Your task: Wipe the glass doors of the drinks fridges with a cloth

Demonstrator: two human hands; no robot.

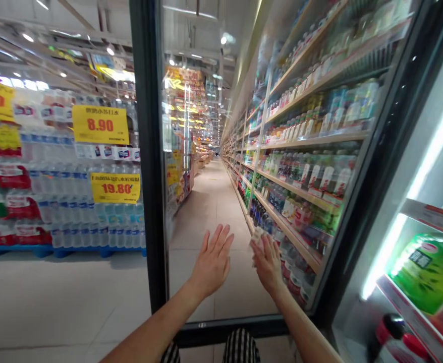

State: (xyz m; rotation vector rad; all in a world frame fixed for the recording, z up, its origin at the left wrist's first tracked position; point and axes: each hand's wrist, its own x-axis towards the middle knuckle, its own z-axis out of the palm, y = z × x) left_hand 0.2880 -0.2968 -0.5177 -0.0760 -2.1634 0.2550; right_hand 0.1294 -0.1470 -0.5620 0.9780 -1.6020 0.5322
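Observation:
In front of me stands a glass door (191, 297) with a black frame (149, 151). My left hand (213, 262) is raised at the pane, fingers stretched out and holding nothing. Whether its palm touches the glass I cannot tell. To its right, my right hand (269, 264) has a pale, crumpled cloth (258, 235) under its fingers, against or very near the pane. Part of the cloth shows above and beside the fingers; the rest is hidden by the hand.
On the right is a lit cooler with a green package (420, 272) on its shelf (406, 312) and dark-capped bottles (391, 327) below. Stacked water packs (70, 206) with yellow price signs (100, 124) stand left. Shelves of bottles (320, 176) appear in the glass. My knees (241, 347) are below.

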